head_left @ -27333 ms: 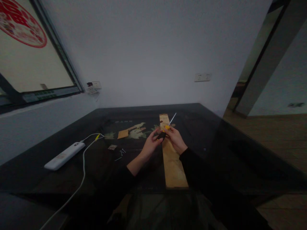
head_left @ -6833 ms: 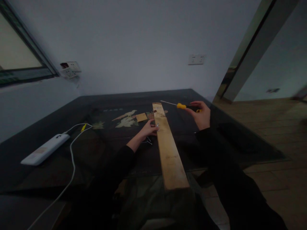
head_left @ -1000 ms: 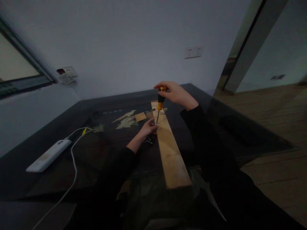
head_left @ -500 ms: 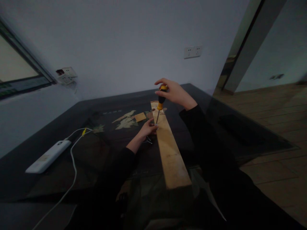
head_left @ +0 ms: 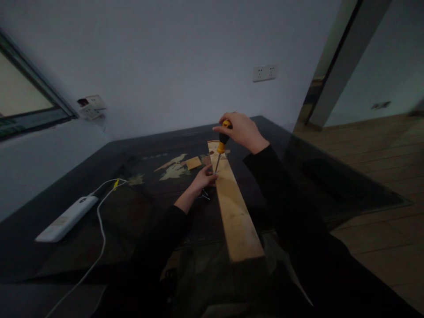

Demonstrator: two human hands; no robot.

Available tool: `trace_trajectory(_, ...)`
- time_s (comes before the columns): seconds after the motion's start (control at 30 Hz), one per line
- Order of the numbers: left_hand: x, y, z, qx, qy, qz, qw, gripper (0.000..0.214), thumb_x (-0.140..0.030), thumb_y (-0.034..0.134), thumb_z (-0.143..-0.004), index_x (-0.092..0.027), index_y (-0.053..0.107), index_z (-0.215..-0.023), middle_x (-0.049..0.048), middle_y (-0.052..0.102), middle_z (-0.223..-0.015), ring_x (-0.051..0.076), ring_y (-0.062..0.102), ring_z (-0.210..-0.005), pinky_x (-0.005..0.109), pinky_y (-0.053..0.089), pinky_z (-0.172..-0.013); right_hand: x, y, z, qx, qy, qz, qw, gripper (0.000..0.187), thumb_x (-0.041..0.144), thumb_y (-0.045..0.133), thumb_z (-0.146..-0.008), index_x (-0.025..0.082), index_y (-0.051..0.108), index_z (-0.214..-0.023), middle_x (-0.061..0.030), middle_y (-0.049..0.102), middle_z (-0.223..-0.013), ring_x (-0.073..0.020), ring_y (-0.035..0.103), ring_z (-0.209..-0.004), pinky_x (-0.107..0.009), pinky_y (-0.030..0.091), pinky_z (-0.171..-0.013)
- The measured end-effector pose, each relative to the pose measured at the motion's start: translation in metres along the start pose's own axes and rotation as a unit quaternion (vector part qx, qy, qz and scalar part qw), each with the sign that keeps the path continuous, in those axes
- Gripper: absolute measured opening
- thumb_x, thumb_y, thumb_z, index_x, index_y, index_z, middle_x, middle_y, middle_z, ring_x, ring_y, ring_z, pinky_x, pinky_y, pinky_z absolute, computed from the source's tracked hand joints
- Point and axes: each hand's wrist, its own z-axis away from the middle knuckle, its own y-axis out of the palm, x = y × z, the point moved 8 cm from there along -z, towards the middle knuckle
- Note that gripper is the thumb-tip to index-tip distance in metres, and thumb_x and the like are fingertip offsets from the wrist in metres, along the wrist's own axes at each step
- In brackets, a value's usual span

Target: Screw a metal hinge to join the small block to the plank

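tightened since 0.5 seconds ago, the right hand (head_left: 244, 130) grips the yellow-and-black screwdriver (head_left: 222, 137) upright over the long pale wooden plank (head_left: 236, 212) on the dark counter (head_left: 139, 212); the left hand (head_left: 204, 177) pinches closed at its tip, contents too small to tell.

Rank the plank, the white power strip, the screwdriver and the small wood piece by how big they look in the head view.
1. plank, by far the largest.
2. power strip, though it lies nearer the camera than the screwdriver, so this place is unsure.
3. screwdriver.
4. small wood piece, smallest and far from the camera.
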Motion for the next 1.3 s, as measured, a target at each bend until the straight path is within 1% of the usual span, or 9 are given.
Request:
trace_trajectory(0.1,0.000,-0.001,0.001,0.000,-0.002,-0.001,1.000,0.068,-0.007,0.063,-0.084,-0.017,0.036,-0.146,0.0078,0.064,-0.097,0.012,0.065,-0.068,0.025,0.057,-0.060,0.003,0.001,0.000,0.055,-0.066,-0.064,0.994,0.032,0.031,0.062,-0.084,0.018,0.065,-0.114,-0.0099,0.066,-0.110,-0.0220,0.057,-0.096,-0.035,0.043,-0.083)
trace_trajectory(0.2,0.001,-0.001,0.000,-0.003,-0.003,0.003,1.000,0.069,-0.007,0.063,-0.084,-0.017,0.036,-0.146,0.0074,0.064,-0.096,0.012,0.065,-0.069,0.024,0.057,-0.061,0.005,0.000,0.001,0.083,-0.096,-0.095,0.987,0.028,0.022,0.060,-0.083,0.020,0.068,-0.110,-0.0076,0.067,-0.109,-0.0207,0.058,-0.095,-0.034,0.043,-0.084)
trace_trajectory(0.33,0.001,-0.001,-0.001,-0.004,-0.005,0.006,1.000,0.070,-0.005,0.063,-0.083,-0.018,0.036,-0.146,0.0059,0.064,-0.092,0.012,0.065,-0.068,0.024,0.057,-0.061,0.003,-0.001,0.001,0.034,-0.043,-0.036,0.998,0.020,0.032,0.059,-0.086,0.019,0.070,-0.098,-0.0087,0.067,-0.101,-0.0211,0.057,-0.092,-0.033,0.041,-0.079)
trace_trajectory(0.5,0.001,0.000,-0.001,-0.004,-0.005,0.002,1.000,0.070,-0.006,0.065,-0.082,-0.017,0.036,-0.145,0.0044,0.065,-0.088,0.012,0.064,-0.067,0.024,0.056,-0.060,-0.005,-0.002,0.003,-0.018,0.047,0.043,0.998,0.035,0.050,0.055,-0.088,0.018,0.068,-0.094,-0.0113,0.066,-0.095,-0.0233,0.056,-0.089,-0.033,0.039,-0.073)
trace_trajectory(0.67,0.000,-0.001,0.000,-0.004,0.003,0.004,1.000,0.070,-0.007,0.067,-0.081,-0.017,0.039,-0.144,0.0068,0.065,-0.093,0.012,0.065,-0.067,0.025,0.056,-0.061,-0.002,-0.007,0.004,0.031,-0.016,-0.031,0.999,0.035,0.039,0.064,-0.083,0.020,0.064,-0.113,-0.0090,0.066,-0.105,-0.0207,0.057,-0.087,-0.033,0.041,-0.074)
trace_trajectory(0.8,0.001,-0.003,0.000,-0.010,0.003,-0.001,1.000,0.071,-0.007,0.065,-0.082,-0.017,0.036,-0.146,0.0078,0.064,-0.096,0.012,0.064,-0.068,0.025,0.056,-0.060,0.001,-0.007,0.006,0.082,-0.040,-0.070,0.993,0.029,0.027,0.059,-0.085,0.020,0.065,-0.113,-0.0069,0.066,-0.100,-0.0178,0.056,-0.081,-0.031,0.042,-0.071)
trace_trajectory(0.9,0.002,-0.002,-0.001,-0.007,0.002,-0.007,1.000,0.070,-0.008,0.064,-0.083,-0.017,0.036,-0.146,0.0080,0.064,-0.098,0.012,0.064,-0.069,0.024,0.056,-0.060,0.003,-0.007,0.005,0.044,-0.014,-0.034,0.998,0.024,0.033,0.060,-0.086,0.019,0.067,-0.104,-0.0075,0.065,-0.095,-0.0186,0.056,-0.081,-0.032,0.041,-0.072)
trace_trajectory(1.07,0.001,0.000,-0.001,0.002,0.006,0.004,1.000,0.071,-0.006,0.064,-0.082,-0.016,0.035,-0.147,0.0081,0.065,-0.097,0.013,0.065,-0.071,0.024,0.057,-0.059,0.001,-0.003,0.005,-0.020,0.057,0.052,0.997,0.036,0.050,0.055,-0.088,0.018,0.066,-0.100,-0.0116,0.065,-0.094,-0.0231,0.056,-0.086,-0.034,0.040,-0.072)
trace_trajectory(1.3,0.000,-0.001,0.000,-0.005,0.005,-0.002,1.000,0.068,-0.007,0.064,-0.083,-0.016,0.038,-0.145,0.0075,0.064,-0.096,0.013,0.065,-0.067,0.025,0.056,-0.060,0.005,-0.002,0.004,0.090,-0.035,-0.091,0.991,0.025,0.028,0.056,-0.088,0.020,0.067,-0.108,-0.0058,0.066,-0.096,-0.0162,0.055,-0.076,-0.030,0.043,-0.068)
